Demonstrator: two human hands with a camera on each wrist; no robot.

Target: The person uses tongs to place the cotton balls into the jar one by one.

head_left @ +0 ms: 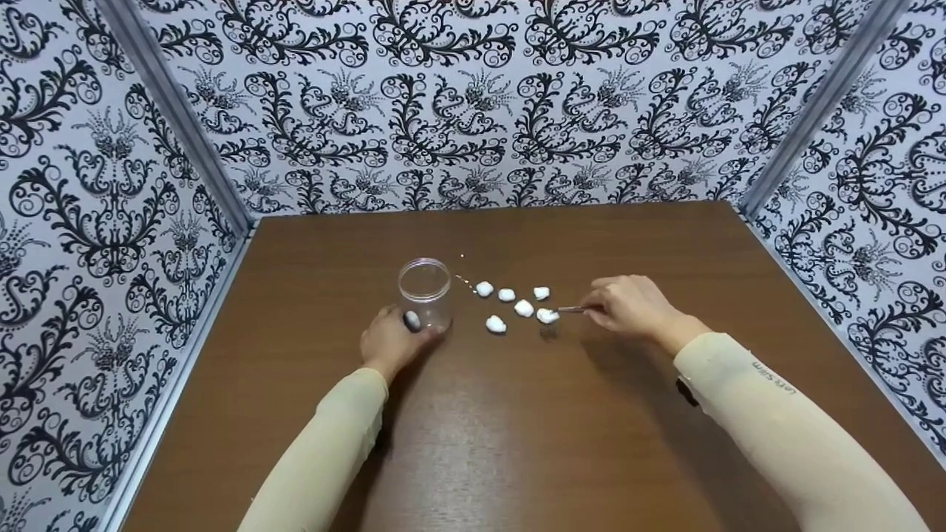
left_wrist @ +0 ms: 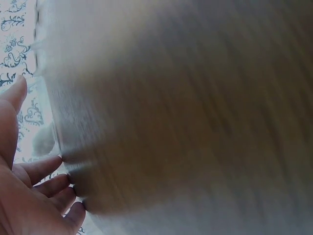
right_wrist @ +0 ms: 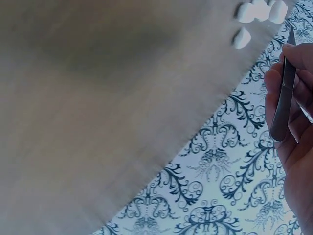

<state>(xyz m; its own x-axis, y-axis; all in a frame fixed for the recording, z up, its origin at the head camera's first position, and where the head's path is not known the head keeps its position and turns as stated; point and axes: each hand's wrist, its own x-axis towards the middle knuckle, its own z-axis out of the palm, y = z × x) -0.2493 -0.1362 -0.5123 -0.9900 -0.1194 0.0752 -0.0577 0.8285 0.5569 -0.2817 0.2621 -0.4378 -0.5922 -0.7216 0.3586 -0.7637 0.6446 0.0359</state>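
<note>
My left hand (head_left: 395, 341) holds a clear plastic jar (head_left: 425, 295) low down, its fingers and thumb around the base. The jar stands open-topped on the table, and a white ball (head_left: 412, 320) shows through its lower side. Metal tweezers (right_wrist: 283, 103) are pinched between the thumb and fingers of my right hand (head_left: 628, 303). Their tips meet a cotton ball (head_left: 547, 316) at the right end of a loose group. Whether the tips clamp it, I cannot tell. In the left wrist view the jar is faint, with a blurred pale ball (left_wrist: 43, 139) beside the fingers.
Several more cotton balls (head_left: 524, 308) lie on the brown wooden table (head_left: 473, 428) between the hands. Tiny white bits (head_left: 464, 280) are scattered right of the jar. Patterned walls (head_left: 473, 111) enclose the table's back and sides.
</note>
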